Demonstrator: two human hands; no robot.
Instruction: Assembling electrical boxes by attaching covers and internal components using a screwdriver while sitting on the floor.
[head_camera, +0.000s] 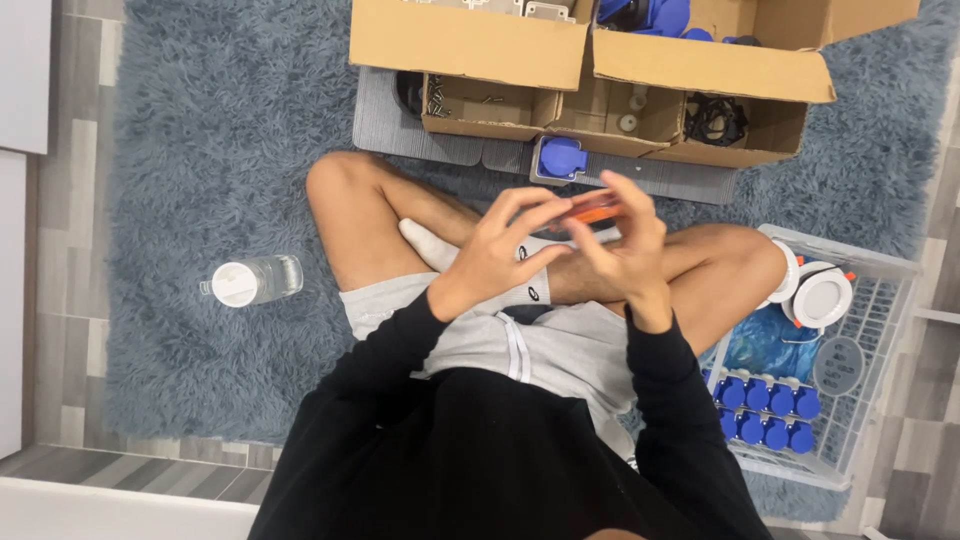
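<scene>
Shaggy grey-blue carpet (190, 150) covered the floor where a person sat cross-legged. Nearest, above the lap, the left hand (497, 255) and right hand (625, 245) together pinched a small orange part (592, 210), slim and glossy, mostly hidden by the curled fingers; both hands were closed on it. To the right stood a white wire basket (880, 290) with blue caps (765, 410); to the left lay a clear bottle (250, 280). Farther off sat open cardboard boxes (600, 60) and a blue socket (560, 158).
</scene>
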